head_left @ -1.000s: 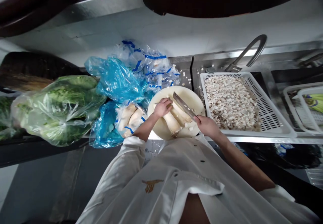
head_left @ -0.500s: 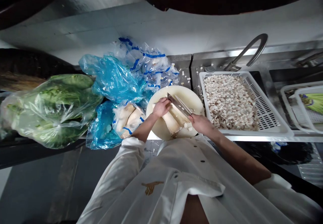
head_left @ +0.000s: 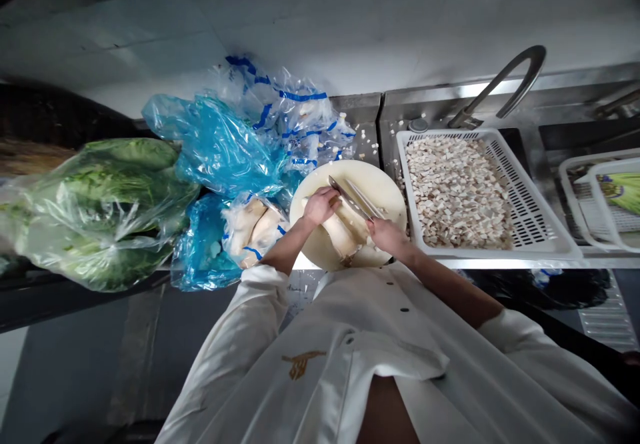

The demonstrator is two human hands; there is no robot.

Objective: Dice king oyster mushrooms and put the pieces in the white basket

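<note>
A round white cutting board (head_left: pixel 313 254) lies in the middle, with a large pale mushroom (head_left: pixel 340 236) on its near left part. My right hand (head_left: pixel 387 236) is closed round the handle of a knife (head_left: pixel 349 197), whose blade slants up to the left across the board. Near the blade's far end, my left hand (head_left: pixel 321 205) presses with bent fingers on mushroom pieces at the upper end of the large mushroom. Long cut strips (head_left: pixel 364 197) lie beyond the blade. Small pale bits are scattered near my right hand.
White basket (head_left: pixel 547 247) of diced mushroom (head_left: pixel 457 194) at the right, under a curved faucet (head_left: pixel 530 74). Left of the board are bagged mushrooms (head_left: pixel 255 227), blue plastic bags (head_left: pixel 225 147) and bagged green vegetables (head_left: pixel 110 197). Further right stand more white baskets (head_left: pixel 593 224).
The camera view has shifted a little. My right hand and the knife have moved slightly left, and the blade looks more tilted. My left hand stays on the mushroom pieces.
</note>
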